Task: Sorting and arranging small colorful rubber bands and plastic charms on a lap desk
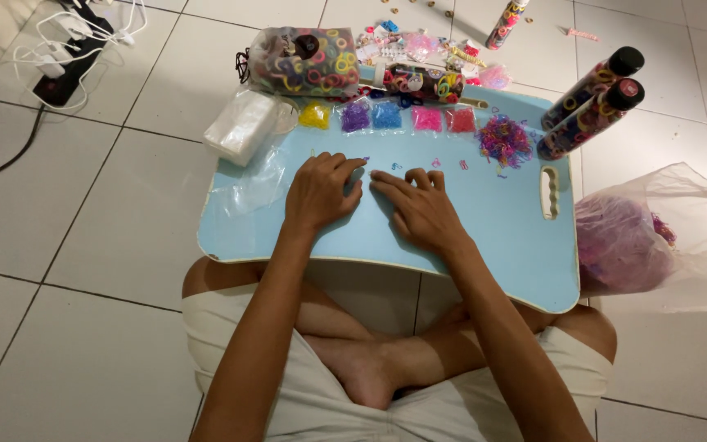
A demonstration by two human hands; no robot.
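Light-blue lap tray (493, 237) on white tiled floor (83, 237) — both hands flat, left hand (321, 190), right hand (421, 209)

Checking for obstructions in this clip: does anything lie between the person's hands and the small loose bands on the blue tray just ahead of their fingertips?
Nothing visible does. The left hand and right hand rest flat on the blue tray, and the small loose bands lie on bare tray just beyond the fingertips. The sorted bags and mixed pile sit farther back.
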